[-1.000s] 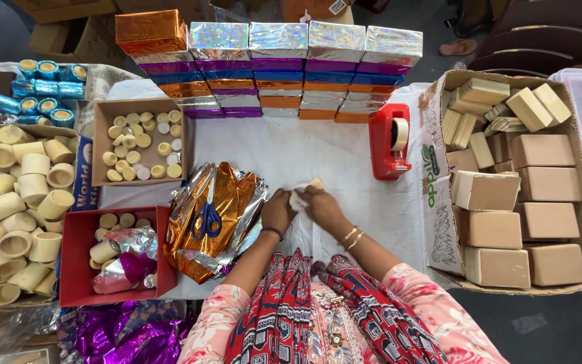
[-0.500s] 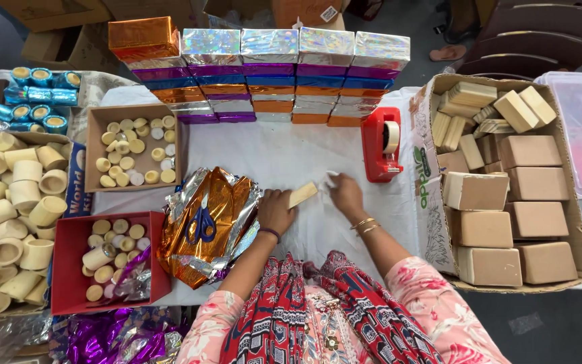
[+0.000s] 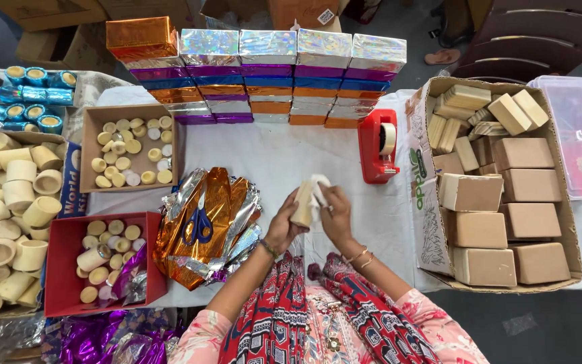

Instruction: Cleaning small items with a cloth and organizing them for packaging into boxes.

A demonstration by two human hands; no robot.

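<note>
White tabletop: left hand (image 3: 283, 228) and right hand (image 3: 335, 214) both clamp one tan block (image 3: 302, 203).

A small pale beige block (image 3: 302, 203), oblong and unwrapped, is held upright and slightly tilted above the white counter (image 3: 277, 155). A crumpled scrap of white paper (image 3: 319, 189) touches its upper right side, bunched against the block's top.
</note>
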